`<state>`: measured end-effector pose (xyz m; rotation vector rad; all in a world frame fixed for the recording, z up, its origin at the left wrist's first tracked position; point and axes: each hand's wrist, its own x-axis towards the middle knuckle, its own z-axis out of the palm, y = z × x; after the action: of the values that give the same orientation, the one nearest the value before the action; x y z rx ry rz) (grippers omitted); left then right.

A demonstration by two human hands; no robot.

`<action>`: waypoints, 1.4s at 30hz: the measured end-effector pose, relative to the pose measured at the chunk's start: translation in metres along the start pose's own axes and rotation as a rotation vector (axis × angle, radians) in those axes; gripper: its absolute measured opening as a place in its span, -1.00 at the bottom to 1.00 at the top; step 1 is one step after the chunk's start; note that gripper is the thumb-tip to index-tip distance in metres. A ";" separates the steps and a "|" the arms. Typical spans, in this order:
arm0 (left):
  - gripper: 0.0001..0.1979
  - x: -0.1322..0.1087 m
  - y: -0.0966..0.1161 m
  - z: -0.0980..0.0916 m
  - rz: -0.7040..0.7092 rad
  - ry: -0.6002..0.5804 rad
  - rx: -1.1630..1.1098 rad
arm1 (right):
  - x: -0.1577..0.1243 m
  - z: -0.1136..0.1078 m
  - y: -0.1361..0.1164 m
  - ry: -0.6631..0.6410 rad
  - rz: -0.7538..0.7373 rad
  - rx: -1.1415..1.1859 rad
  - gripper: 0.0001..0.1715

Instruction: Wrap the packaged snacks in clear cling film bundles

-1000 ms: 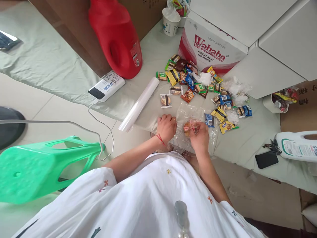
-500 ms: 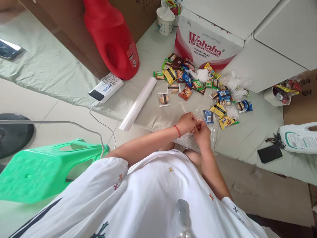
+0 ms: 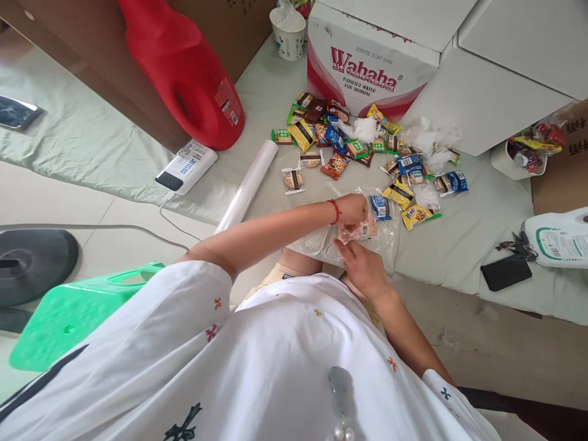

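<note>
My left hand, a red string on its wrist, is closed on the upper edge of a clear plastic bag that holds a pinkish snack packet. Just below the packet my right hand pinches the bag's near edge with curled fingers. The bag lies on a clear film sheet pulled from a roll of plastic film to the left. Several small wrapped snacks are scattered on the pale green cloth beyond both hands.
A red jug and a white power bank sit at the left. A Wahaha carton and paper cup stand behind the snacks. A green stool is at my left; a black phone, keys and a white jug at right.
My left hand crossed right from the sheet to the bag's upper edge. My right hand dropped below the packet. The camera view shifted so everything sits higher and further left.
</note>
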<state>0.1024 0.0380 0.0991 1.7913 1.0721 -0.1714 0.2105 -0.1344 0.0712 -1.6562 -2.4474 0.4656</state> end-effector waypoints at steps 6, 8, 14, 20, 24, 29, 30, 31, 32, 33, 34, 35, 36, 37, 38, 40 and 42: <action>-0.76 0.011 0.000 0.012 0.141 0.101 0.205 | -0.043 0.013 0.007 0.058 0.105 -0.050 -0.69; -0.78 0.012 0.000 0.020 0.189 0.105 0.268 | -0.059 0.022 0.010 0.022 0.162 0.060 -0.67; -0.80 0.013 0.003 0.028 0.291 0.129 0.323 | -0.064 0.010 0.026 0.191 0.239 0.331 -0.70; -0.73 0.016 0.008 0.009 0.375 0.094 0.170 | -0.009 0.008 0.027 0.359 0.073 0.024 -0.45; -0.62 -0.005 -0.016 -0.018 0.574 0.310 -0.088 | 0.003 0.033 0.028 0.260 0.063 -0.002 -0.33; -0.34 -0.020 -0.084 -0.042 0.761 0.542 -0.027 | -0.002 0.042 0.034 0.263 0.072 0.059 -0.30; -0.28 -0.016 -0.095 -0.043 0.752 0.523 0.003 | -0.002 0.042 0.036 0.263 0.073 0.065 -0.29; -0.28 -0.010 -0.103 -0.042 0.731 0.501 0.028 | -0.002 0.042 0.037 0.262 0.073 0.068 -0.28; -0.37 -0.003 -0.109 -0.040 0.708 0.478 0.043 | -0.002 0.042 0.038 0.260 0.071 0.069 -0.27; -0.53 0.005 -0.111 -0.039 0.693 0.453 0.044 | -0.002 0.043 0.038 0.259 0.068 0.070 -0.26; -0.67 0.013 -0.111 -0.037 0.692 0.423 0.025 | -0.002 0.043 0.039 0.258 0.064 0.069 -0.25; -0.75 0.021 -0.108 -0.037 0.702 0.392 -0.007 | -0.002 0.044 0.039 0.257 0.059 0.068 -0.24; -0.74 0.028 -0.103 -0.036 0.714 0.366 -0.049 | -0.003 0.044 0.039 0.258 0.056 0.066 -0.23; -0.73 0.036 -0.097 -0.036 0.719 0.345 -0.092 | -0.004 0.045 0.039 0.261 0.054 0.064 -0.23; -0.72 0.043 -0.090 -0.037 0.710 0.331 -0.126 | -0.005 0.046 0.039 0.265 0.054 0.060 -0.23; -0.77 0.058 -0.076 -0.038 0.646 0.323 -0.150 | -0.007 0.048 0.038 0.277 0.060 0.053 -0.22; -0.83 0.074 -0.062 -0.037 0.539 0.322 -0.130 | -0.008 0.050 0.037 0.282 0.068 0.047 -0.22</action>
<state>0.0883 0.1178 0.0348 1.9597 0.7552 0.5164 0.2310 -0.1372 0.0121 -1.6636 -2.1681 0.2735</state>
